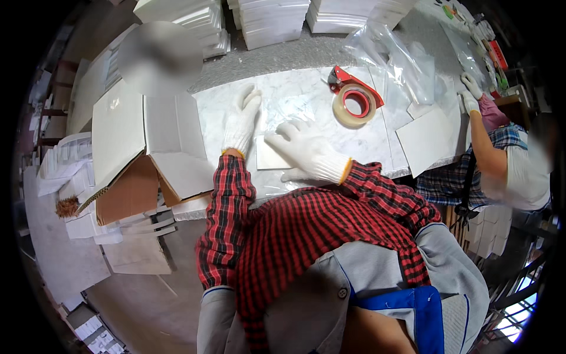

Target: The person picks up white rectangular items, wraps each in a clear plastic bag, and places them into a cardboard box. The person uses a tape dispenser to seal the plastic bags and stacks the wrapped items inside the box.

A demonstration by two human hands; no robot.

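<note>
My left hand (240, 121), in a white knit glove with a yellow cuff, stands on the marble-patterned work surface (215, 97) with its fingers stretched away from me. It is just left of a flat white rectangular piece (271, 157), whose material I cannot tell. My right hand (309, 148), gloved the same way, lies over that piece, palm down with fingers spread, and covers part of it. Clear plastic film (293, 108) lies just beyond my hands. A red tape dispenser (368, 88) with a roll of clear tape (352, 121) rests to the right.
An open cardboard box (121, 138) stands at my left. Stacks of white slabs (268, 20) line the far side. Clear plastic bags (407, 65) and a white sheet (417, 138) lie at right. Another person's gloved hands (470, 94) work at the far right.
</note>
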